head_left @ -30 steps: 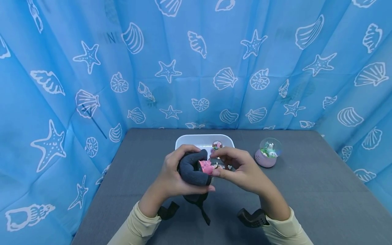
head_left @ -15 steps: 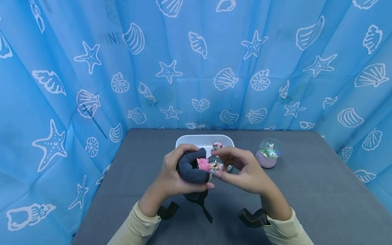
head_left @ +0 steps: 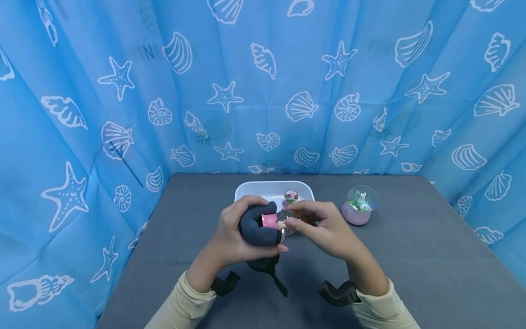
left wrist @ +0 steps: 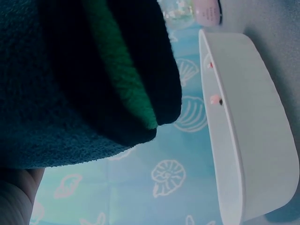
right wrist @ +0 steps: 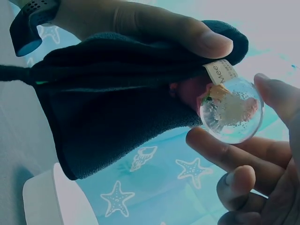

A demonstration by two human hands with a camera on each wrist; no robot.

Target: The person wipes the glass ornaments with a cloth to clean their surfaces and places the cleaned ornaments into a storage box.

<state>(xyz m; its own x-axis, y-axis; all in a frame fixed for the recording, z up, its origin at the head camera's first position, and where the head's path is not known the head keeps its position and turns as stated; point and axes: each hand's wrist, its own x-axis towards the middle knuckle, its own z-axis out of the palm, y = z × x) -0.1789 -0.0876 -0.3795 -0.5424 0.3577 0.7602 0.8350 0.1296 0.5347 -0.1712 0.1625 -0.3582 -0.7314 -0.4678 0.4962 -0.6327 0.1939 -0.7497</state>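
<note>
My left hand (head_left: 236, 233) grips a dark blue fleece pouch (head_left: 256, 233) with a gathered, corded end. From the pouch's mouth sticks out a small snow globe, its pink base (head_left: 269, 221) inside the fleece and its clear ball (right wrist: 232, 110) outside. The fingers and thumb of my right hand (head_left: 318, 224) hold the ball from the right. In the right wrist view a pale label (right wrist: 220, 71) shows at the mouth beside the ball. Fleece with a green strip (left wrist: 124, 70) fills much of the left wrist view.
Behind the hands stands a white tray (head_left: 263, 186), with a smaller snow globe (head_left: 291, 196) in it. To the right, a lilac-based snow globe (head_left: 357, 212) stands on the grey table (head_left: 411, 237). A blue shell-print curtain (head_left: 263, 123) hangs behind.
The snow globe has shifted slightly left and been turned a little, its pink base now looking smoother. My right fingers and thumb have moved on the ball. My left hand has stayed nearly still.
</note>
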